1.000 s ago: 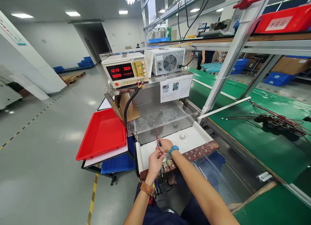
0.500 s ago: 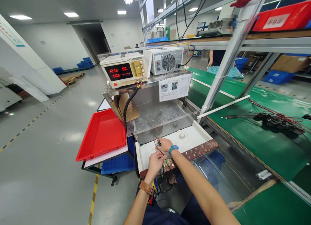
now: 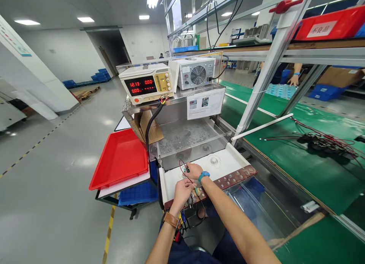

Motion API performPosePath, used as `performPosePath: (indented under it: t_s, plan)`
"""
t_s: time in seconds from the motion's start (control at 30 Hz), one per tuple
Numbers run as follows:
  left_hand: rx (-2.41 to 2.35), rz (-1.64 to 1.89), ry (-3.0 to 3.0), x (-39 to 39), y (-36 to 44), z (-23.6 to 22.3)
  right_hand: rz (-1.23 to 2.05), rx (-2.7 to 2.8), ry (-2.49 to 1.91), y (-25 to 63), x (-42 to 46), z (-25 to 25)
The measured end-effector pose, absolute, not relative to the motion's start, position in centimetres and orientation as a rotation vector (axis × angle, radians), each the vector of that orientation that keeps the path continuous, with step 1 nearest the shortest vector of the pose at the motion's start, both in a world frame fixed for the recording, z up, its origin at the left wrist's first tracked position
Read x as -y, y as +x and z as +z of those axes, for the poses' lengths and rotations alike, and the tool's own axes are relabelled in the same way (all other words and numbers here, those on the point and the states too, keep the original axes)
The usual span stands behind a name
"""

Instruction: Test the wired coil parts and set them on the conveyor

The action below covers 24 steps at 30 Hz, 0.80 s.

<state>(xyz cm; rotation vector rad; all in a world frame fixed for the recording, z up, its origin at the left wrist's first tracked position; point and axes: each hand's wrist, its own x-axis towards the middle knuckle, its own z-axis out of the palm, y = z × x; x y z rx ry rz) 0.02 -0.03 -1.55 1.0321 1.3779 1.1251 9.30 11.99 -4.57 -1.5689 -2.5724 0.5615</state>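
Note:
My left hand, with a brown band at the wrist, is closed in a pinch on a thin red and black wire just above the brown terminal strip. My right hand, wearing a blue watch, grips a small dark part from which the wire loops up. Most of that part is hidden by my fingers. Both hands are over the white tray. Beside my left fingers, a green-tipped connector and dark cables sit at the strip.
A power supply with lit red digits stands on the metal shelf beside a fan unit. To the left is a red tray on a cart. Wired dark parts lie on the green belt. A co-worker's hand is over pale blue items.
My hands have stayed almost in place, still closed on the wire and the dark part. Across the belt, the co-worker has shifted to the right, with a hand reaching over the pale blue items.

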Motion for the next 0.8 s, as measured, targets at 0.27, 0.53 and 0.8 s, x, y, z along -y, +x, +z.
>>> performPosePath:
  t_s: [0.27,0.53,0.8]
  plan:
    - [-1.365,1.142,1.021,0.12,0.09,-1.53,0.535,2.551,-1.592,9.09,-11.78,-4.37]
    - [-1.381,1.166,1.005,0.22,0.19,-1.23,0.546,2.552,-1.593,8.88,-11.46,-4.18]
    - [-1.384,1.183,0.987,0.06,0.16,-1.55,0.539,2.536,-1.594,8.68,-11.19,-3.89]
